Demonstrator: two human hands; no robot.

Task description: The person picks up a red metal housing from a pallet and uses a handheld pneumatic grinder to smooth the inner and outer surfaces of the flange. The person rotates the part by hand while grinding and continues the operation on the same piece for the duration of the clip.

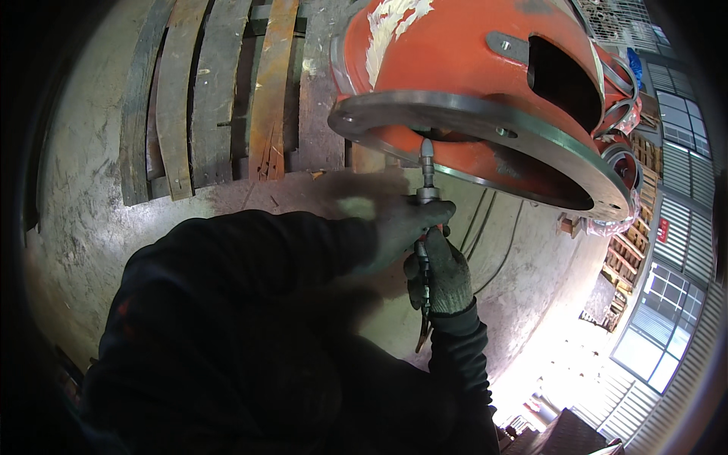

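Note:
Both of my gloved hands are closed around a slim air die grinder (429, 194). My left hand (400, 227) wraps its front body just behind the metal collar, while my right hand (449, 274) grips the rear part lower down. A pale cone-shaped bit (426, 149) points away from me, at the near edge of the flange. That bare-metal flange (455, 108) is the ring end of a large orange metal housing (462, 57). Whether the bit touches the metal, I cannot tell. An oblong slot opens in the housing's side.
A worn wooden pallet (210, 98) lies on the concrete floor (83, 152) at the far left, reaching up to the housing. Dark hoses (494, 241) trail across the floor on the right. Farther right are stacked pallets (626, 254), more orange parts (623, 161) and bright windows (660, 322).

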